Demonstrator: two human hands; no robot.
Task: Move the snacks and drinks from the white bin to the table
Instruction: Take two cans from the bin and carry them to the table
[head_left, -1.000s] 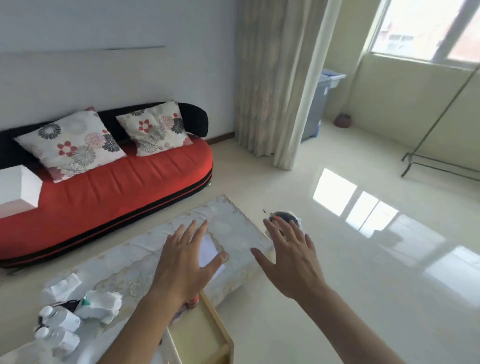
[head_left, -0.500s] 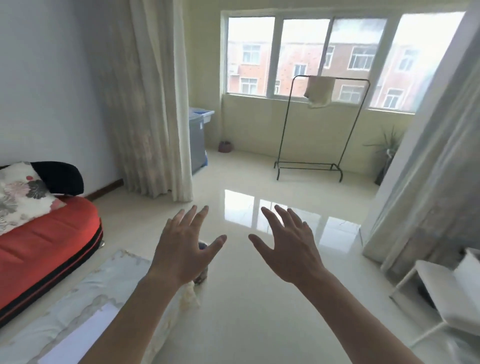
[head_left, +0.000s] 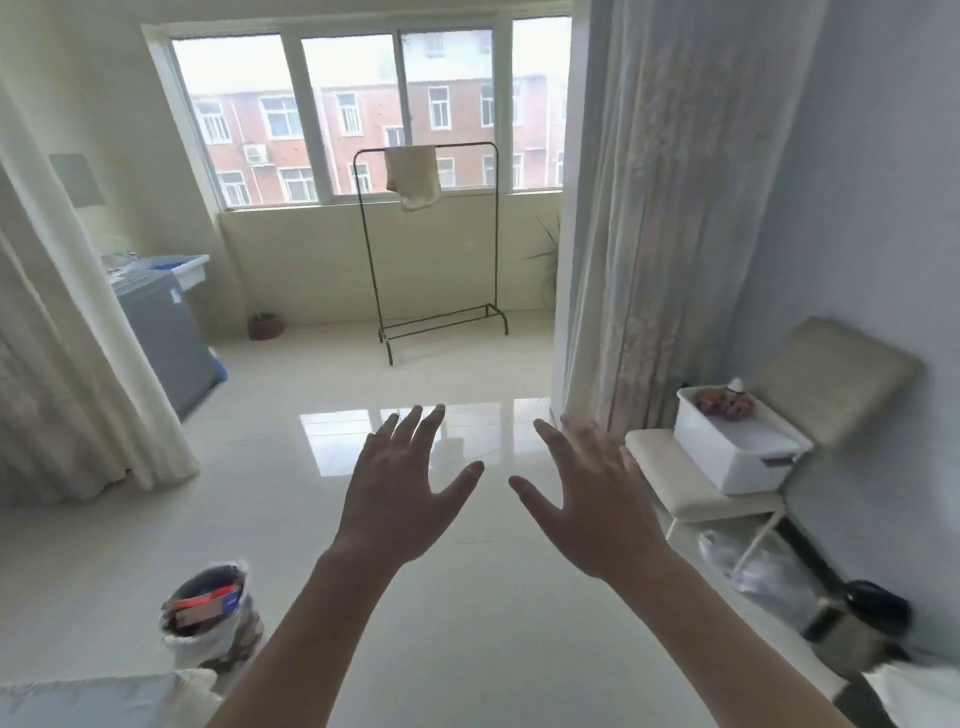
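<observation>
Our left hand (head_left: 402, 499) and right hand (head_left: 597, 506): fingers spread, holding nothing, raised over glossy pale tiled floor (head_left: 467, 623). White rectangular plastic bin (head_left: 737, 441), snacks inside, sits on cushioned white stool (head_left: 675, 493), right of our hands. Risk: bin near stool edge; careless reach may tip it.

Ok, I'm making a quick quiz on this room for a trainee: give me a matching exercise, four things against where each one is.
Things:
1. white plastic bin
2. beige cloth
3. bag-lined waste basket
4. left hand

Places:
A. floor, lower left
B. cushioned chair by the right wall
C. black rail rack by the window
D. in the air, open and empty

Pairs: 1-B, 2-C, 3-A, 4-D
</observation>
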